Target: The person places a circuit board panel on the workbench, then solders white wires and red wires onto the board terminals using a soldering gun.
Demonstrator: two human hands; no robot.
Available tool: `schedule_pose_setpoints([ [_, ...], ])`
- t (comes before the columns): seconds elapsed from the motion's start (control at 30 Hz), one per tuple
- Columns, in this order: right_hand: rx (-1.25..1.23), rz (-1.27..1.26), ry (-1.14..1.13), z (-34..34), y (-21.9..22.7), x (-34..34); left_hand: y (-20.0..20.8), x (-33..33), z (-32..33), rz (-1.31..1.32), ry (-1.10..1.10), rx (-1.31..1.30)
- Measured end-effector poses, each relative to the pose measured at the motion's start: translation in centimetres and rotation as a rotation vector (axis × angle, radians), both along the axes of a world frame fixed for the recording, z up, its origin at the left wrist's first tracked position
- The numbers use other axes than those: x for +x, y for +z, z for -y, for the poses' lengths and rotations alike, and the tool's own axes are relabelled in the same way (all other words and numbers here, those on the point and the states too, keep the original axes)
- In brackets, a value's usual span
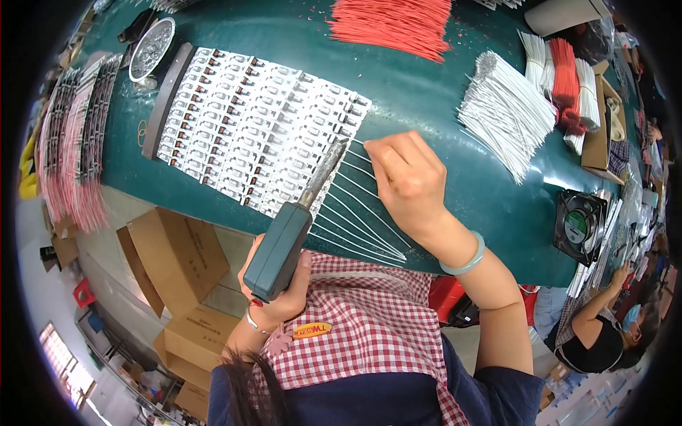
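My left hand [293,291] is wrapped round the handle of a dark green soldering gun [275,254]. The gun's long metal tip reaches up to the right edge of a white panel of small circuit boards [273,135], near its upper right corner. My right hand [412,184] is closed in a pinch on a thin white wire, just right of that tip. Below it, several white wires [359,231] fan out from the panel's right edge over the green tabletop [490,213]. The exact contact at the tip is too small to make out.
A dark bar [169,99] lies along the panel's left edge, beside a round dish [153,50]. Red wires [391,25] and white wires [504,113] lie beyond. Wired boards [78,142] sit at left, a cooling fan [579,224] at right. Another person [593,326] works at far right.
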State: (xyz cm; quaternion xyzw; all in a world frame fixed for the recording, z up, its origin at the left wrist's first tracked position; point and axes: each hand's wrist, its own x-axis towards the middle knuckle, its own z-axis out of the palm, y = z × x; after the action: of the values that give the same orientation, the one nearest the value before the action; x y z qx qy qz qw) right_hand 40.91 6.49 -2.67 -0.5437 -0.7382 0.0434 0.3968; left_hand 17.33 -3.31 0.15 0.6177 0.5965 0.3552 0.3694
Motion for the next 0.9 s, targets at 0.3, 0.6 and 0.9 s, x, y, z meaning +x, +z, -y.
schedule_pose_setpoints([
  [0.3, -0.016, 0.040, 0.004, 0.0, 0.5, -0.1, -0.6, 0.3, -0.8, -0.054, -0.079, 0.159],
  [0.6, -0.019, 0.039, -0.001, 0.1, 0.3, -0.3, -0.4, 0.0, -0.4, -0.107, -0.107, 0.122],
  [0.9, -0.029, 0.072, -0.013, 0.2, 0.5, 0.1, -0.8, -0.4, 0.6, 0.010, 0.008, -0.039],
])
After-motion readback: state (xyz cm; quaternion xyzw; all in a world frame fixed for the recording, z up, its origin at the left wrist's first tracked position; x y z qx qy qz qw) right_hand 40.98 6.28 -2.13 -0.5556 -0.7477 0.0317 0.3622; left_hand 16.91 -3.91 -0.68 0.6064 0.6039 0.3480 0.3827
